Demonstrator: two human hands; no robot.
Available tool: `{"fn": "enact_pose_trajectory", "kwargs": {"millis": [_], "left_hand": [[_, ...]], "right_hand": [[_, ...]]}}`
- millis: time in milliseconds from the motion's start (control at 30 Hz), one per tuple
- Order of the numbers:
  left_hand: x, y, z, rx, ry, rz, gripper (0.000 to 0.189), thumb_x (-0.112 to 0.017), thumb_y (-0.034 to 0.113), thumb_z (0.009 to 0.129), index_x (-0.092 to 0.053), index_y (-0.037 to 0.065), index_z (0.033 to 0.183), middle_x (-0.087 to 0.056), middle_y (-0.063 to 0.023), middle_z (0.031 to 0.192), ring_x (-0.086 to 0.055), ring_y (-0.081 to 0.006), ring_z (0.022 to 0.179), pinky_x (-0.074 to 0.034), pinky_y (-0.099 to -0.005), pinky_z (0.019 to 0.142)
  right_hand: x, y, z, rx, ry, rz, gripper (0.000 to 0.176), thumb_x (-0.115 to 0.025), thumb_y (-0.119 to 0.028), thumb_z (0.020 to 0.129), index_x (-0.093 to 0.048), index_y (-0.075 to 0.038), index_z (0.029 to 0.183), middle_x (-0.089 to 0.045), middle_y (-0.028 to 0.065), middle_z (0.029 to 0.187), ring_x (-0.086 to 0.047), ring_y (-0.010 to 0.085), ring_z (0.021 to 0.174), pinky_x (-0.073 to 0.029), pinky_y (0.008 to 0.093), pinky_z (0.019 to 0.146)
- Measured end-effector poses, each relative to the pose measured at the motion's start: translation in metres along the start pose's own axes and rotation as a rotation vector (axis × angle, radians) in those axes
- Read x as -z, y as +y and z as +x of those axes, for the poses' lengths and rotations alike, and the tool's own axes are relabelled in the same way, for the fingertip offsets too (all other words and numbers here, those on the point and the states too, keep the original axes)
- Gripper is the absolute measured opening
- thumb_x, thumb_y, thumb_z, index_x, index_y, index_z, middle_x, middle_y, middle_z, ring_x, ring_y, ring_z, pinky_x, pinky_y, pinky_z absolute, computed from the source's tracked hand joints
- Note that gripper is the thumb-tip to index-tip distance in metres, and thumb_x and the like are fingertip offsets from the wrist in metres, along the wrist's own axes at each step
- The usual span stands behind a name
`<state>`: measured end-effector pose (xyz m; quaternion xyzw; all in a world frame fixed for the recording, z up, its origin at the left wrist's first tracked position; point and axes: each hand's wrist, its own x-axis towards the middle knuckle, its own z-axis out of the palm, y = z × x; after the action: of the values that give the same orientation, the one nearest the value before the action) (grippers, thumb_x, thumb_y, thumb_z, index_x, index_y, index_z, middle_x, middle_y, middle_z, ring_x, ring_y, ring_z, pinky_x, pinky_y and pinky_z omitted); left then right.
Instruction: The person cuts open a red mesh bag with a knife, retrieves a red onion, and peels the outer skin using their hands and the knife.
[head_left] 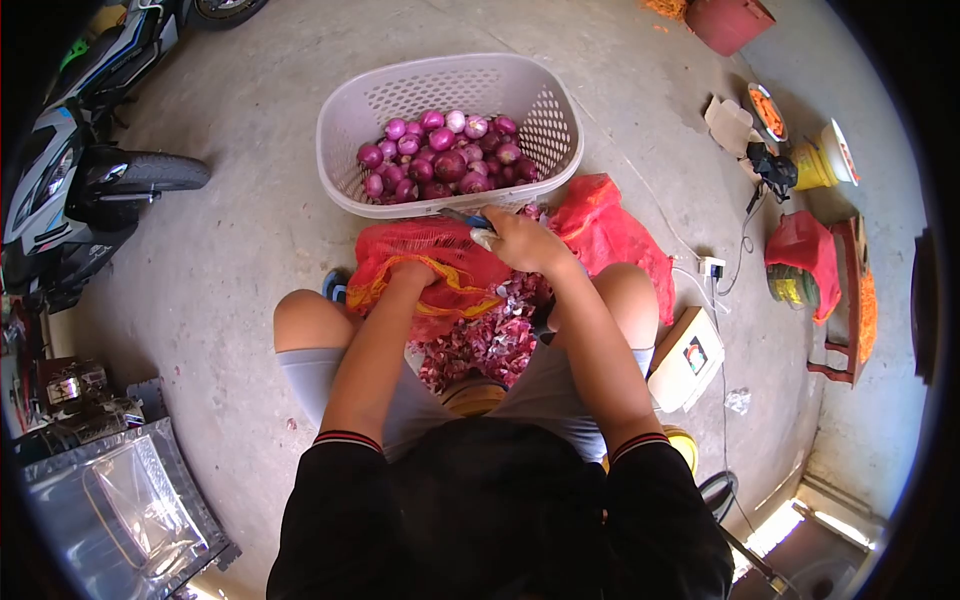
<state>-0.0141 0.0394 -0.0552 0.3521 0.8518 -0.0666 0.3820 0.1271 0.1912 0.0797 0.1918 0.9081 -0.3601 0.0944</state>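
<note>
My left hand reaches into the opening of a red mesh bag with a yellow-orange edge; its fingers are hidden by the netting. My right hand is closed around a small knife with a blue handle, its blade pointing left along the basket's near rim. Something whitish shows at the thumb, too small to make out. Just beyond both hands stands a pale plastic basket holding many peeled red onions. Between my legs lies a heap of purple onion skins.
Another red mesh bag lies by my right knee. A white box, a power socket and cables are on the right floor. A motorcycle stands at left. Along the right wall are a yellow bucket and a red tub.
</note>
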Motion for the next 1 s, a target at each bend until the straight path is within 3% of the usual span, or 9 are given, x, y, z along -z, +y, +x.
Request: {"fn": "enact_pose_trajectory", "kwargs": {"millis": [200, 233, 333, 467, 600, 667, 767, 900, 1000], "left_hand": [[0.048, -0.005, -0.036, -0.328, 0.155, -0.265, 0.048, -0.055, 0.042, 0.084, -0.056, 0.014, 0.123, -0.053, -0.0115, 0.13, -0.05, -0.028, 0.12, -0.041, -0.0389, 0.098], [0.052, -0.006, -0.042, -0.316, 0.147, -0.233, 0.047, -0.056, 0.039, 0.084, -0.057, 0.01, 0.122, -0.06, -0.0127, 0.12, -0.059, -0.0254, 0.107, -0.046, -0.0355, 0.09], [0.1, 0.005, -0.087, -0.168, -0.217, -0.541, 0.035, -0.061, 0.026, 0.083, -0.06, 0.005, 0.111, -0.065, -0.0081, 0.1, -0.062, -0.0157, 0.089, -0.048, -0.0276, 0.079], [0.11, 0.022, -0.157, -0.698, 0.19, -0.821, 0.015, -0.065, 0.008, 0.08, -0.058, 0.005, 0.093, -0.057, 0.0023, 0.08, -0.054, -0.0057, 0.076, -0.045, -0.0219, 0.068], [0.084, 0.067, -0.18, -0.782, 0.079, -0.744, 0.031, -0.075, 0.025, 0.074, -0.061, 0.003, 0.09, -0.062, -0.0048, 0.078, -0.059, -0.0149, 0.072, -0.048, -0.0293, 0.068], [0.052, 0.086, -0.16, -0.707, 0.062, -0.603, 0.036, -0.073, 0.033, 0.075, -0.063, 0.004, 0.094, -0.063, -0.0075, 0.082, -0.061, -0.0174, 0.078, -0.049, -0.0314, 0.071], [0.008, 0.098, -0.129, -0.649, -0.083, -0.766, 0.043, -0.066, 0.037, 0.081, -0.06, 0.006, 0.11, -0.062, -0.0072, 0.097, -0.059, -0.0145, 0.089, -0.048, -0.0273, 0.074], [0.008, 0.094, -0.123, -0.463, -0.441, -1.297, 0.05, -0.043, 0.028, 0.084, -0.047, 0.007, 0.129, -0.058, -0.0066, 0.108, -0.055, -0.016, 0.1, -0.045, -0.0277, 0.082], [0.006, 0.088, -0.114, -0.507, -0.273, -1.271, 0.049, -0.044, 0.023, 0.083, -0.046, 0.008, 0.13, -0.058, -0.0084, 0.108, -0.055, -0.0151, 0.099, -0.045, -0.0254, 0.078]], "right_hand": [[-0.003, 0.001, 0.0, 0.051, 0.011, -0.019, 0.052, -0.051, -0.037, 0.091, -0.044, -0.001, 0.128, -0.056, 0.027, 0.115, -0.055, 0.0399, 0.107, -0.043, 0.0445, 0.091], [-0.004, 0.004, 0.001, 0.059, 0.025, -0.02, 0.051, -0.051, -0.036, 0.091, -0.044, -0.002, 0.128, -0.057, 0.0269, 0.114, -0.055, 0.0398, 0.106, -0.043, 0.0445, 0.091], [-0.005, 0.012, 0.004, 0.051, 0.062, 0.0, 0.048, -0.051, -0.035, 0.091, -0.045, -0.004, 0.128, -0.058, 0.0271, 0.111, -0.056, 0.0393, 0.105, -0.044, 0.0446, 0.089], [0.013, 0.006, -0.005, 0.005, 0.132, 0.073, 0.037, -0.051, -0.029, 0.09, -0.05, -0.007, 0.121, -0.06, 0.0262, 0.102, -0.059, 0.0381, 0.098, -0.045, 0.044, 0.083], [0.022, 0.008, -0.001, 0.012, 0.191, 0.175, 0.031, -0.051, -0.022, 0.089, -0.051, -0.006, 0.115, -0.061, 0.0231, 0.092, -0.06, 0.0349, 0.086, -0.045, 0.0405, 0.078], [0.019, 0.017, 0.001, 0.021, 0.231, 0.182, 0.03, -0.051, -0.021, 0.089, -0.052, -0.005, 0.115, -0.06, 0.0229, 0.091, -0.06, 0.0337, 0.085, -0.045, 0.0399, 0.078], [0.023, 0.011, -0.005, 0.03, 0.223, 0.195, 0.036, -0.05, -0.016, 0.082, -0.051, -0.004, 0.115, -0.061, 0.0278, 0.096, -0.059, 0.0411, 0.094, -0.045, 0.0463, 0.08], [0.022, 0.014, -0.007, 0.032, 0.216, 0.168, 0.036, -0.049, -0.015, 0.081, -0.051, -0.004, 0.115, -0.061, 0.0281, 0.095, -0.059, 0.0413, 0.094, -0.045, 0.0462, 0.08], [0.025, 0.012, -0.008, 0.027, 0.198, 0.172, 0.036, -0.05, -0.015, 0.081, -0.051, -0.004, 0.115, -0.061, 0.0282, 0.095, -0.059, 0.0415, 0.094, -0.045, 0.0461, 0.08]]}}
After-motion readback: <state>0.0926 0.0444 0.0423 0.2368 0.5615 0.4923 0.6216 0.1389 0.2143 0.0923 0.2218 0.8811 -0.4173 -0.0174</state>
